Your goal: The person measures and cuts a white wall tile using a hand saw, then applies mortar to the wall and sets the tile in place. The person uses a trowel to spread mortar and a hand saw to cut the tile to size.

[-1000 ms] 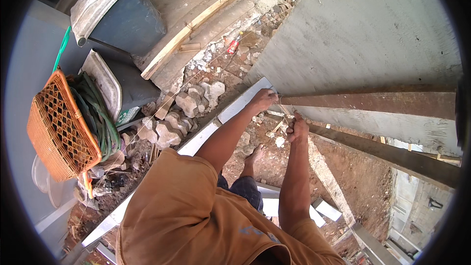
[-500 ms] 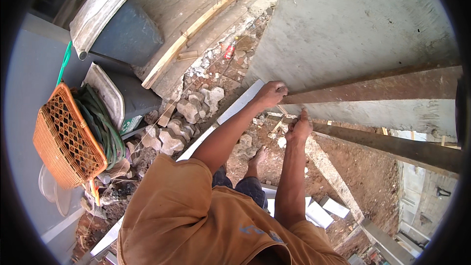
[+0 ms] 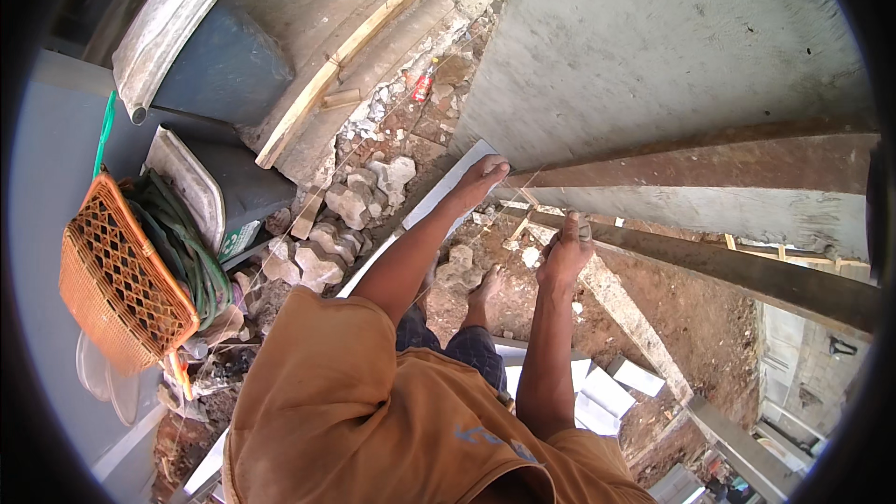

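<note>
My left hand (image 3: 482, 179) is stretched out to the corner of the grey plastered wall (image 3: 653, 47), its fingers curled on the end of the upper rusty brown beam (image 3: 709, 163). My right hand (image 3: 566, 248) is a closed fist just below, at the near end of the lower dark beam (image 3: 747, 271). It seems to pinch a thin pale string (image 3: 373, 145) that runs taut across the rubble; what is inside the fist is hidden. My bare foot (image 3: 482, 291) stands on red earth below the hands.
Broken concrete lumps (image 3: 347, 215) lie left of my arms. Two dark bins (image 3: 219, 65) with pale lids and an orange woven basket (image 3: 117, 280) holding green hose stand at far left. A wooden plank (image 3: 355, 47) slants above; white tiles (image 3: 607, 392) lie at lower right.
Both hands stay at the beam ends. The left fingers have closed more firmly on the upper beam and the view has shifted slightly.
</note>
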The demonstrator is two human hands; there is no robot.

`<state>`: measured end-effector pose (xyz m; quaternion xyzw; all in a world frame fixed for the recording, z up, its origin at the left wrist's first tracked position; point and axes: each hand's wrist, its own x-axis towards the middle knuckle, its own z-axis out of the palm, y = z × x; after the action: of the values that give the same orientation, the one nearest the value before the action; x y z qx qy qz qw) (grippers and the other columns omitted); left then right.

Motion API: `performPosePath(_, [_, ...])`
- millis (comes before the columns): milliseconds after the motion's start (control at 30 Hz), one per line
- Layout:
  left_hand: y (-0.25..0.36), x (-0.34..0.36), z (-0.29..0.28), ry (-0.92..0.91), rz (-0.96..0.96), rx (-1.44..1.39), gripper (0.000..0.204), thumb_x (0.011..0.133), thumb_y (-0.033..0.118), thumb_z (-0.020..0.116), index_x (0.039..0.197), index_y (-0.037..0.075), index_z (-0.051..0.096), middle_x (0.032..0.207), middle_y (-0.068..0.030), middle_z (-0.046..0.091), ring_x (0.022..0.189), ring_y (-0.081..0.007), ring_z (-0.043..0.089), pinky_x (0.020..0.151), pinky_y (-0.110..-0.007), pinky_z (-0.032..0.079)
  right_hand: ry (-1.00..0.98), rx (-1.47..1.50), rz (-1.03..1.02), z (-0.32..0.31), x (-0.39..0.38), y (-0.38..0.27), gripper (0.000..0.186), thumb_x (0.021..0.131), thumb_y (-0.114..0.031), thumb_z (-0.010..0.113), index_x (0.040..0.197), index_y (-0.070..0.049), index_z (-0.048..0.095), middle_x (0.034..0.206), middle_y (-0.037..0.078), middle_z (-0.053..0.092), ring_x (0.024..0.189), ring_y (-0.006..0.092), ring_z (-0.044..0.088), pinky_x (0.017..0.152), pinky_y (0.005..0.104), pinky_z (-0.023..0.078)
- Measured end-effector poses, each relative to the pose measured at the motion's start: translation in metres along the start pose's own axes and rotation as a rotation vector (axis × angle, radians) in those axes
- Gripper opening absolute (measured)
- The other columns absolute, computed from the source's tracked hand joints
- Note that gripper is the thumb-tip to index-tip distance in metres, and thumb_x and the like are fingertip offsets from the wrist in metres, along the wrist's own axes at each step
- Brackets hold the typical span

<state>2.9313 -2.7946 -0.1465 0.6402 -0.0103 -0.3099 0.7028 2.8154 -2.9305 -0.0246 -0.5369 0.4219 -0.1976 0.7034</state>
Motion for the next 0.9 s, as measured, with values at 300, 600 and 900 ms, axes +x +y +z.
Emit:
performPosePath(300, [-0.062, 0.04, 0.025, 0.053, 0.246, 0.245, 0.097, 0.08, 0.076, 0.064, 0.14, 0.005, 0.036, 0.131, -0.0197, 0.043, 0.128, -0.0338, 0.04, 0.11, -0.05, 0.031, -0.074, -0.133, -0.029, -0.013, 0.015, 0.011, 0.019, 0.103, -0.023, 0.058, 0.088, -0.011, 0.064, 0.056, -0.009, 0.042, 0.04, 0.0024, 0.028, 0.036, 0.0228, 0.02])
performPosePath(600, [-0.071, 0.043, 0.026, 0.058, 0.4, 0.318, 0.102, 0.078, 0.075, 0.065, 0.143, 0.006, 0.028, 0.139, -0.0221, 0.032, 0.137, -0.0386, 0.027, 0.114, -0.054, 0.023, 0.067, -0.265, -0.106, -0.009, 0.04, 0.037, 0.019, 0.099, -0.013, 0.06, 0.103, 0.004, 0.069, 0.088, 0.006, 0.066, 0.078, 0.0122, 0.055, 0.07, 0.0287, 0.043])
performPosePath(900, [-0.054, 0.029, 0.035, 0.044, 0.467, 0.193, 0.098, 0.083, 0.072, 0.062, 0.143, 0.002, 0.028, 0.14, -0.0259, 0.029, 0.138, -0.0406, 0.024, 0.116, -0.052, 0.023, 0.186, -0.432, -0.187, 0.015, 0.033, 0.031, 0.025, 0.096, -0.016, 0.066, 0.102, 0.008, 0.067, 0.091, 0.011, 0.069, 0.079, 0.0193, 0.058, 0.073, 0.0351, 0.046])
